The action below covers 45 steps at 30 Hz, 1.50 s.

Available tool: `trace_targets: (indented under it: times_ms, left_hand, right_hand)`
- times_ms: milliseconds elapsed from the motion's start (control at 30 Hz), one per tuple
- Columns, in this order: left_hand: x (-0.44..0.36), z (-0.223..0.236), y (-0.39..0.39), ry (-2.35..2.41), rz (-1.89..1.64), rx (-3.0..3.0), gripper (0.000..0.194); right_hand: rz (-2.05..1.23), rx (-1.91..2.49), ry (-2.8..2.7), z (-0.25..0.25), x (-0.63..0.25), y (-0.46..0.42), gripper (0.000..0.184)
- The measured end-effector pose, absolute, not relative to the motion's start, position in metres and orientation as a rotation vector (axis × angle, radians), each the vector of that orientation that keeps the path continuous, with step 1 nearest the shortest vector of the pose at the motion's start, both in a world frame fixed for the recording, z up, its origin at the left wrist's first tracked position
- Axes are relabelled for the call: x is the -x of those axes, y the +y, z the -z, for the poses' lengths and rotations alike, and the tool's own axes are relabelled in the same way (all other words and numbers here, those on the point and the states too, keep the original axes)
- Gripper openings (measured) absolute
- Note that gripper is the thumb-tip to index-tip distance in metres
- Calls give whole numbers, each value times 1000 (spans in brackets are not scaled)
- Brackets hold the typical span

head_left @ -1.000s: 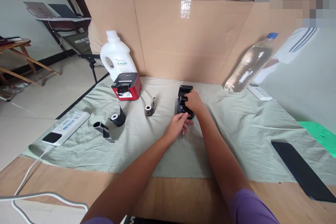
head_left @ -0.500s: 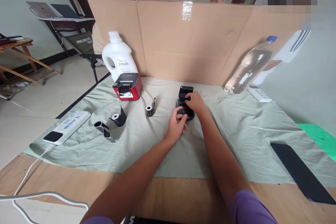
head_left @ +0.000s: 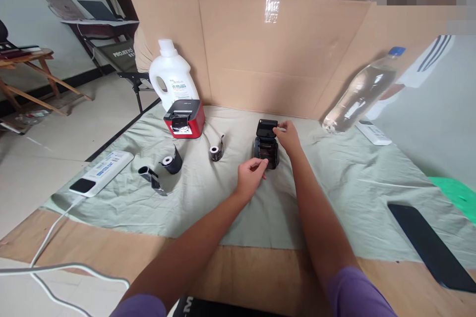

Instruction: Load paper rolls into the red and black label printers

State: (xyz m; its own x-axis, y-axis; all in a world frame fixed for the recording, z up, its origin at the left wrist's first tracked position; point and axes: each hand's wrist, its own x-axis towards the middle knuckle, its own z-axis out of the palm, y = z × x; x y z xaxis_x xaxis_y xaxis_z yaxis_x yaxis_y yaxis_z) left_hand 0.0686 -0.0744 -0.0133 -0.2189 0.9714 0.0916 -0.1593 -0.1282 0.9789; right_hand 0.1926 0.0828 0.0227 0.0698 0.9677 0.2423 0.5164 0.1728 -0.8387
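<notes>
The right hand (head_left: 289,137) pinches the raised lid (head_left: 266,129) of the mini thermal printer (head_left: 269,149) just beyond the left hand (head_left: 250,176), whose fingertips close on what, if anything, I cannot tell, so a light, steady lid hold seems wisest.

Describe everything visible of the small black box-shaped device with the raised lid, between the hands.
The small black box-shaped device looks like glossy plastic, with rounded sides. Its dark rectangular lid stands open at the far end, exposing a hollow whose contents are too dark to identify. It sits on the wrinkled pale green cloth. The right hand's fingertips are at the lid's right edge; the left hand's are at the near left of the body, their exact contact unclear.
</notes>
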Motion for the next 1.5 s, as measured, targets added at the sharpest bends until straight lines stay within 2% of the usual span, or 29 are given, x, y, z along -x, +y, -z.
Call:
trace_targets:
  times_ms: [233, 433, 533, 700, 967, 1167, 1300, 1500]
  left_hand:
    - [-71, 17, -75, 1086, -1464, -1093, 23]
    - [-71, 19, -74, 1057, -1477, -1051, 24]
    - [-71, 20, -73, 1042, -1472, -1051, 23]
    - [-71, 22, -71, 1034, -1447, -1048, 21]
    - [-70, 23, -70, 1017, -1426, -1068, 16]
    - [-70, 25, -71, 993, -1426, -1107, 10]
    - [-70, 25, -70, 985, -1433, -1104, 10]
    - [-70, 26, -68, 984, -1433, -1060, 13]
  right_hand:
    - [-662, 1441, -1767, -42, -199, 71, 36]
    - [-754, 1486, -2227, -59, -205, 64, 20]
    - [-736, 1539, -2289, -61, -200, 60, 36]
    - [-800, 1677, -2258, -58, -191, 58, 55]
    - [-1337, 1686, -1862, -59, -194, 47, 71]
    - [-1378, 1658, -1698, -53, -190, 46, 85]
    - [-1395, 1647, -1640, -50, -189, 47, 85]
    - [-1387, 1617, -1639, -44, -190, 48, 74]
